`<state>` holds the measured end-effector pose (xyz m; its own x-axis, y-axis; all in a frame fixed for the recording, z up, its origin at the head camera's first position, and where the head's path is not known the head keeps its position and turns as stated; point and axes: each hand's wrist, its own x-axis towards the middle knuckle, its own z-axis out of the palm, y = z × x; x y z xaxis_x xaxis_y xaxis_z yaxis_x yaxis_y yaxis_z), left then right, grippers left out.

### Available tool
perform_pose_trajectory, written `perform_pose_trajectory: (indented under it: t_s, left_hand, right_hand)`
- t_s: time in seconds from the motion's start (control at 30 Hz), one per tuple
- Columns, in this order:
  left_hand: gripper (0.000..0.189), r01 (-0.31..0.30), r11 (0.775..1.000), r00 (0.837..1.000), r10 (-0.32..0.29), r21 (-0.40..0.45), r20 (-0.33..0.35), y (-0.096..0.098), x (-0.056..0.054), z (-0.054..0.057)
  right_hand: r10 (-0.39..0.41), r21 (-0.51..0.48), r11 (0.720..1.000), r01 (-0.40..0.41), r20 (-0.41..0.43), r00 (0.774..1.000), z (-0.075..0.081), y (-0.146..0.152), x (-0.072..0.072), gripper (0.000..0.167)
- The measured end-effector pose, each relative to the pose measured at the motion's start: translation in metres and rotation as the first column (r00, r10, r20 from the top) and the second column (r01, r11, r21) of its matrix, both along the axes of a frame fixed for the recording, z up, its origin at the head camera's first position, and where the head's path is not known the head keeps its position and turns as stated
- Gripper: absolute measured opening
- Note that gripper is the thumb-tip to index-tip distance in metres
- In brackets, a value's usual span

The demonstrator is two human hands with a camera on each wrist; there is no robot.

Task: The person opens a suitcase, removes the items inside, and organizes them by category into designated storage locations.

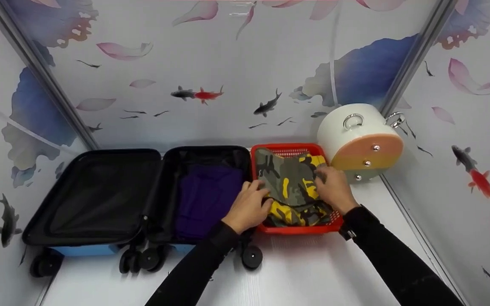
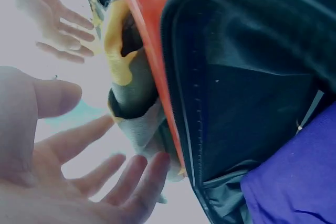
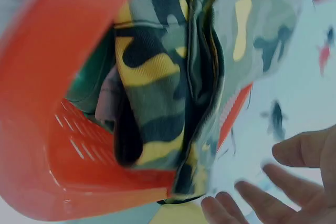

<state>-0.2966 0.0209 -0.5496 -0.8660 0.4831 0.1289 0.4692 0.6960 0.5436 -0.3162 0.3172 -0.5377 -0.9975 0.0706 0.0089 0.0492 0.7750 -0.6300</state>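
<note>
The left hand (image 1: 248,206) and right hand (image 1: 336,189), fingers loosely spread, flank camouflage clothing (image 1: 285,180) in the basket (image 1: 296,230) beside the suitcase (image 1: 100,199).

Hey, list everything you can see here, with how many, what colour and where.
Suitcase: one, blue outside, black inside, lying open at left
Suitcase wheels: several, black, along its near side
Purple cloth: count unclear, purple, in the suitcase's right half
Basket: one, red, right of the suitcase
Camouflage cloth: count unclear, grey-green, yellow and black, in the basket
Green cloth: count unclear, green, lower in the basket
Round container: one, white with orange-yellow-green front, far right
Tabletop: one, white, underneath
Walls: three, whitish with fish prints, around
Sleeves: two, black, foreground
Left hand, right hand: one each, bare, at the camouflage cloth's sides
</note>
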Motion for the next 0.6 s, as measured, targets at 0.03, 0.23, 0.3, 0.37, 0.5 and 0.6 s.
perform_pose_trajectory:
  t_s: [0.03, 0.23, 0.3, 0.37, 0.5, 0.6]
  left_hand:
    - [0.039, 0.004, 1.000, 1.000, -0.004, -0.024, -0.009, 0.000, 0.000, 0.000]
    - [0.036, -0.031, 0.984, 0.998, 0.021, -0.174, -0.060, -0.005, -0.004, -0.007]
    - [0.037, -0.018, 0.978, 0.997, 0.003, -0.206, -0.072, -0.005, -0.005, -0.009]
    - [0.039, 0.005, 0.974, 0.998, -0.020, -0.225, -0.065, -0.006, -0.005, -0.008]
    - [0.046, 0.051, 0.980, 0.999, -0.047, -0.195, 0.023, -0.013, 0.001, -0.001]
    - [0.050, 0.056, 0.988, 0.996, -0.045, -0.144, 0.080, -0.023, 0.005, 0.002]
  right_hand:
    - [0.034, 0.029, 0.999, -0.034, -0.001, 0.999, -0.002, -0.004, 0.001, 0.041]
    - [0.187, 0.148, 0.970, -0.193, 0.058, 0.981, -0.021, -0.009, 0.004, 0.033]
    - [0.210, 0.185, 0.959, -0.216, 0.055, 0.976, -0.028, -0.006, 0.004, 0.032]
    - [0.227, 0.222, 0.947, -0.232, 0.047, 0.973, -0.032, -0.005, 0.004, 0.031]
    - [0.201, 0.186, 0.960, -0.211, 0.073, 0.977, -0.030, -0.011, 0.004, 0.034]
    - [0.162, 0.096, 0.981, -0.171, 0.098, 0.982, -0.020, -0.026, 0.007, 0.037]
